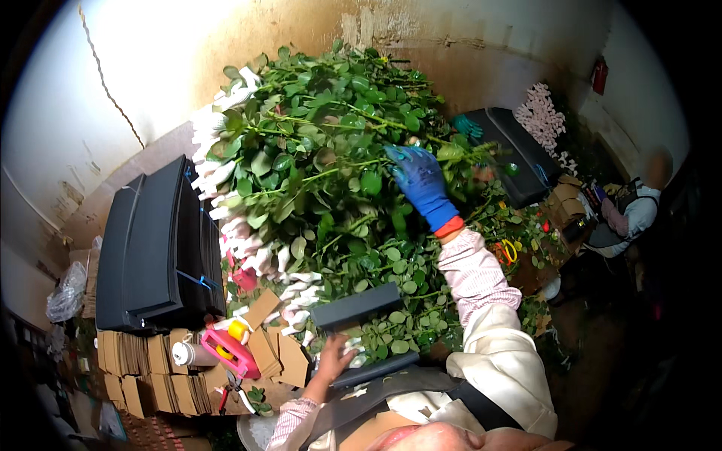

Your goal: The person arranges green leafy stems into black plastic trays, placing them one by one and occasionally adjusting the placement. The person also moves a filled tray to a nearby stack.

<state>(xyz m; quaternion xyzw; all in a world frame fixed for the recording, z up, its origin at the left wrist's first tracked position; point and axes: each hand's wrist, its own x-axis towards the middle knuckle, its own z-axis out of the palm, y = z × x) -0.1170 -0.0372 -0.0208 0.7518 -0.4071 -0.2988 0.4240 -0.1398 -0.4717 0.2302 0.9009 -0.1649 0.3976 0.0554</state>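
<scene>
A big heap of leafy green rose stems (338,135) lies in front of me, with white-wrapped flower heads (241,240) along its left side. My right hand (420,183), in a blue glove with an orange cuff, reaches into the heap; its fingers are closed on a rose stem, partly hidden by leaves. My left hand (333,359) is bare and low near my body, fingers apart and apparently holding nothing. It is beside a dark grey block (356,306) and a few white-wrapped heads. A second dark edge (376,370) runs just to its right.
Black panels (154,244) stand stacked at left. Below them are cardboard pieces (154,372), a pink tape dispenser (232,352), a white cup (192,354) and pliers (237,391). At right are a black box (515,154), pink-white wrapped heads (540,113) and a seated person (635,210).
</scene>
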